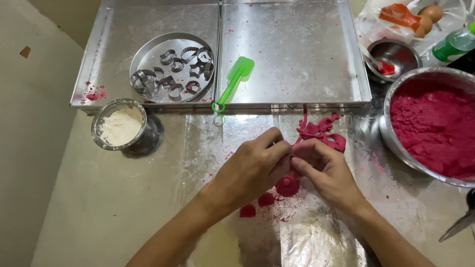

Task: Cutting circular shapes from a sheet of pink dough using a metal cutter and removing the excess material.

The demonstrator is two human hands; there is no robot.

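Your left hand (252, 165) and right hand (324, 165) meet fingertip to fingertip above the foil-covered table (163, 198), both curled and pinching a small piece of pink-red dough (297, 154) between them. A round pink-red dough disc (287, 185) lies just below your fingers, and ragged pink-red dough scraps (321, 131) lie just beyond.

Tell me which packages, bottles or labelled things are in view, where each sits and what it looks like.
Green plastic bottle: top right corner, lying tilted, with a white-and-green label band.
Clear plastic bag with an orange printed patch: top right, behind the small steel bowl, crumpled, holding brown eggs.
No screens or signs show.
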